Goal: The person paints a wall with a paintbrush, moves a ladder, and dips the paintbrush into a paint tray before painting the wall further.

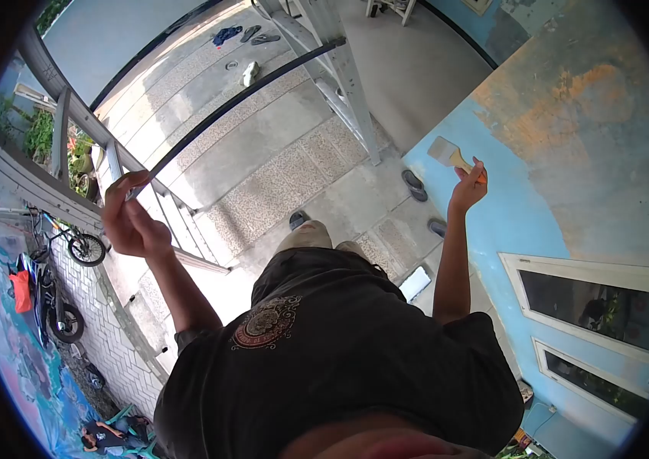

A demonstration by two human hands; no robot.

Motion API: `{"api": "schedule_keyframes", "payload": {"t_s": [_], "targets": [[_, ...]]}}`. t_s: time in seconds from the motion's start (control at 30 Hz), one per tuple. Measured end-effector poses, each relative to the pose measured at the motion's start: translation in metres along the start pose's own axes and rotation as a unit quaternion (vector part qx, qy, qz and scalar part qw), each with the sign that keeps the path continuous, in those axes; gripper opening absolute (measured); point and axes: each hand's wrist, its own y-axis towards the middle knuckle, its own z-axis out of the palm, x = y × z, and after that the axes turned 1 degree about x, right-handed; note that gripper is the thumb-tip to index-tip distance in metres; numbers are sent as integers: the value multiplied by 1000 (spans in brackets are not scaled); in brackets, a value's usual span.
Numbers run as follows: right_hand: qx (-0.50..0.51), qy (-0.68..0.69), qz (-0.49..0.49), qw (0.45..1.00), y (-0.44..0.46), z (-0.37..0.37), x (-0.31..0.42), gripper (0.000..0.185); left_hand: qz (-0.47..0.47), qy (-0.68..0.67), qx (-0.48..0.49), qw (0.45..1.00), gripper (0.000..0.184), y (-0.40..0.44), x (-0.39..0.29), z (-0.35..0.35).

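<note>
My right hand (472,188) is closed around the handle of a paintbrush (444,151) with a wide, flat, greyish head. The brush is held up close to the light-blue wall (500,164), and I cannot tell whether its head touches it. On the other side, my left hand (135,222) has its fingers curled at the metal ladder (340,92), by the end of a long black bar (244,99) that spans between the ladder's sides. Part of that grip is hidden behind the fingers.
Grey and orange patches (581,96) mark the wall, above white-framed windows (600,302). Sandals (414,186) and a white tray-like object (416,284) lie on the tiled floor below. A motorcycle (49,302), a bicycle (72,241) and a seated person (106,436) are at left.
</note>
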Motion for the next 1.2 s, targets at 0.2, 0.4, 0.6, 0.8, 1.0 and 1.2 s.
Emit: {"api": "schedule_keyframes", "payload": {"t_s": [0.2,0.4,0.6,0.8,1.0,1.2], "targets": [[-18,299,212,930,51,136,4,36,-56,289,-223,929,27,2,95,-193],[108,427,372,817,67,252,22,26,-336,236,-78,908,41,-75,213,-276],[379,206,285,856,103,330,-20,31,-652,-169,37,738,69,-155,304,-273],[399,107,282,866,66,377,32,45,-618,88,90,776,66,-141,279,-215],[601,-19,225,767,57,400,50,40,-740,-13,60,669,61,-133,239,-176],[524,-81,14,848,86,420,-30,28,-726,22,96,681,46,-143,254,-187]]}}
